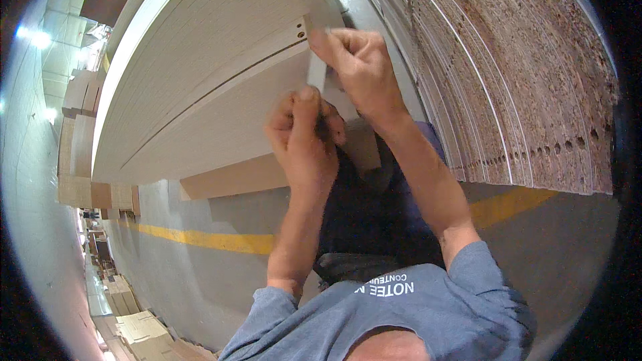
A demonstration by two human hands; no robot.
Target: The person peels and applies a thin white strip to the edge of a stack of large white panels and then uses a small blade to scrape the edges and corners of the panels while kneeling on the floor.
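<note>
lengthwise, a pale strip [317,73] points forward, pinched by left grip [301,124] and right grip [362,67].

Grey floor [200,294], yellow stripe [200,237] across it, stacked cardboard [144,327] at left, bright lights [40,40] upper left

A yellow stripe [194,237] runs across the grey floor [214,281]; brown cardboard stacks [144,327] stand at the lower left.
</note>
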